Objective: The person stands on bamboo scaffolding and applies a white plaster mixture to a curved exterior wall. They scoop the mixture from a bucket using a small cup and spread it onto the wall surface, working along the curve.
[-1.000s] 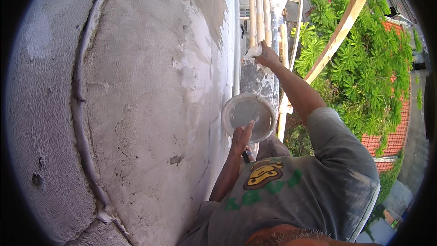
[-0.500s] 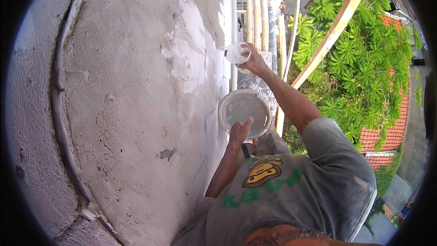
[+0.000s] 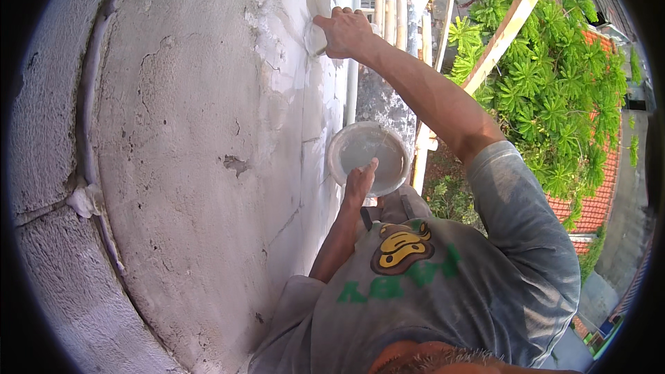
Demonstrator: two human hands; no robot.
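Observation:
My left hand (image 3: 359, 183) is closed on the near rim of a round, pale bowl (image 3: 335, 154), its thumb over the inner edge. Thin grey slurry (image 3: 381, 144) lies in the bowl. My right arm is stretched out ahead, and my right hand (image 3: 348, 33) is closed around a clear plastic container (image 3: 316, 39), held against the wall. Most of the container is hidden behind the fingers. White, wet-looking patches mark the grey plastered wall (image 3: 194, 97) around it.
A pale vertical pipe (image 3: 351, 90) runs beside the wall. Bamboo poles (image 3: 389, 0) and a slanting timber (image 3: 516, 24) stand ahead and to the right. Far below are a leafy green tree (image 3: 526, 104) and an orange tiled roof (image 3: 596, 201).
My right hand has moved forward and left with the clear container, from over the walkway to the wall. My left hand stays on the bowl. The view has shifted slightly.

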